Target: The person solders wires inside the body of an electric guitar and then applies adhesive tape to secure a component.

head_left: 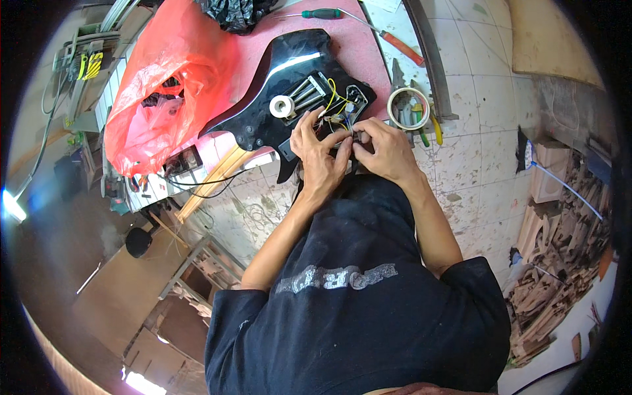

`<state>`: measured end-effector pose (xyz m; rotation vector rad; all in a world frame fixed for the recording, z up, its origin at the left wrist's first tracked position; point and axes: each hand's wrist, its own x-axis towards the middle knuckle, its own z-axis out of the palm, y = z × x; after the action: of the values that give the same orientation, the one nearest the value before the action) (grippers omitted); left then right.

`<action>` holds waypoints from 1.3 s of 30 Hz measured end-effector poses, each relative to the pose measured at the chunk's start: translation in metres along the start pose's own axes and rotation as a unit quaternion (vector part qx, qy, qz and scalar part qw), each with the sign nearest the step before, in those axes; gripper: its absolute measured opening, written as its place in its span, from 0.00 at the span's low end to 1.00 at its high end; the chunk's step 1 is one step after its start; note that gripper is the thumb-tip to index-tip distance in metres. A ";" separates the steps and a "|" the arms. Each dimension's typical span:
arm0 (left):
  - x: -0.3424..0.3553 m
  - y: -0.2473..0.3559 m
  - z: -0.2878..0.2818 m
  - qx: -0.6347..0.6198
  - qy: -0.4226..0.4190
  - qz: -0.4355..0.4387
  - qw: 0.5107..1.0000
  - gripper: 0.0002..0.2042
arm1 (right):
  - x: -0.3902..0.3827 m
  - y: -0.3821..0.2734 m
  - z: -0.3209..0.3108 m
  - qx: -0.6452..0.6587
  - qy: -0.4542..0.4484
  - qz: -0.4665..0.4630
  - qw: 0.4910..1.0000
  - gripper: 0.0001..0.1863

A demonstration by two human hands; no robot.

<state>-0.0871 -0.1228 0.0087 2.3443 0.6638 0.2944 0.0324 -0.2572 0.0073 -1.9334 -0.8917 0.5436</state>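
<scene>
A glossy black guitar body [263, 92] lies on a pink foam sheet [359, 33], its open cavity facing up. Yellow and other thin wires [334, 95] come out of that cavity. At the edge nearest me, my left hand [319, 148] is closed, its thumb and a finger meeting at a small part too tiny to name. Touching the same spot, my right hand [385, 148] is closed in a pinch, and its fingertips cover whatever they hold. A small white spool [282, 106] rests on the body beside the metal springs [311, 91].
On the left, a red plastic bag [178, 72] leans against the guitar. Two screwdrivers, one green-handled [321, 13] and one orange-handled [403, 49], lie at the far side. A tape roll [390, 108] surrounds several tool handles on the right. Wood offcuts [559, 263] are piled at far right.
</scene>
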 end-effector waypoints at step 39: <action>0.050 -0.019 -0.013 0.233 0.031 0.163 0.958 0.07 | 0.026 0.024 0.005 0.034 0.100 0.039 0.994 0.07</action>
<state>-0.0569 -0.0765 0.0075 2.9137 0.4002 0.3923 0.0546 -0.2422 -0.0165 -1.9278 -0.6641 0.4131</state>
